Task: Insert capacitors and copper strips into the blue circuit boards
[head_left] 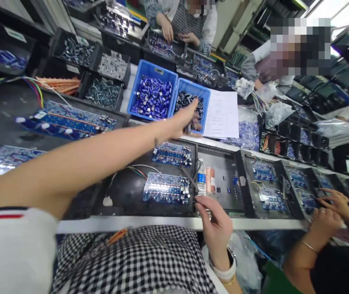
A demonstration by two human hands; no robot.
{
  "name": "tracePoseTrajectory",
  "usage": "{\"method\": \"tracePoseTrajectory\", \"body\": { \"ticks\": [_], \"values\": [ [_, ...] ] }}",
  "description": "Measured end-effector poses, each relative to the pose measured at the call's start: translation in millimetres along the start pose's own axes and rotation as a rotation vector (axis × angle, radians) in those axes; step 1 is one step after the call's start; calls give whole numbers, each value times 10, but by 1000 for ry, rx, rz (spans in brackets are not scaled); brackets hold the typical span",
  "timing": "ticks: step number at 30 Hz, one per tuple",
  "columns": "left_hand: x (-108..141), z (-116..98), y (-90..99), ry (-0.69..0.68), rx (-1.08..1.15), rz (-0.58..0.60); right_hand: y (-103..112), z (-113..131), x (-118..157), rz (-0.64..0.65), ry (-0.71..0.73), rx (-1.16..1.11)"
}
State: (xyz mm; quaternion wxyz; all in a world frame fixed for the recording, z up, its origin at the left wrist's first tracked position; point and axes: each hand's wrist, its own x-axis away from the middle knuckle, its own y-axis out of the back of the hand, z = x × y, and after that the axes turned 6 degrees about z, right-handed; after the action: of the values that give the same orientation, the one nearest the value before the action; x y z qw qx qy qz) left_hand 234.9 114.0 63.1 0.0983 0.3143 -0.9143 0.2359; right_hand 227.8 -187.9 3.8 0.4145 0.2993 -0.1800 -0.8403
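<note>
My left arm stretches across the bench, and my left hand (pixel 188 118) is over the small blue bin (pixel 206 107) of black capacitors (pixel 183 99). Its thumb and fingers are apart; the fingertips are slightly blurred and partly hidden. At the bench's front edge my right hand (pixel 215 222) is closed, thumb and forefinger pinched on a small dark part (pixel 195 201) too small to name. Just left of that hand lies a blue circuit board (pixel 166 188) with components and wires. Behind it sits a second circuit board (pixel 173 154).
A larger blue bin (pixel 136 87) holds blue capacitors. Black trays of metal parts (pixel 104 93) stand to its left. Paper sheets (pixel 223 114) lie right of the bins. A bottle (pixel 201 177) stands beside the boards. Co-workers' hands (pixel 327 220) are at the right and across the bench.
</note>
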Motion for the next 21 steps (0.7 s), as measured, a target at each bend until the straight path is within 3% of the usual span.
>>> {"method": "tracePoseTrajectory", "body": {
  "ticks": [1, 3, 4, 6, 9, 13, 19, 21],
  "values": [
    [-281, -180, 119, -79, -120, -32, -17, -25, 19, 27, -6, -2],
    [-691, -392, 422, -228, -460, -272, -46, -88, 84, 63, -53, -12],
    [-814, -421, 584, -280, -594, -365, -55, -129, 125, 72, -92, -14],
    [-931, -358, 871, -323, -685, -407, -65, -223, 208, 69, -181, -6],
    [-955, -141, 1111, -401, -724, -329, -83, -345, 291, 30, -299, 6],
    [-981, 19, 1183, -510, -760, -166, -121, -392, 313, 67, -356, -11],
    [-1019, -269, 1284, -444, -864, 28, -137, -343, 286, 80, -357, 2],
    [-1004, -400, 1282, -319, -773, 68, -134, -336, 276, 99, -361, 18]
  ]
}}
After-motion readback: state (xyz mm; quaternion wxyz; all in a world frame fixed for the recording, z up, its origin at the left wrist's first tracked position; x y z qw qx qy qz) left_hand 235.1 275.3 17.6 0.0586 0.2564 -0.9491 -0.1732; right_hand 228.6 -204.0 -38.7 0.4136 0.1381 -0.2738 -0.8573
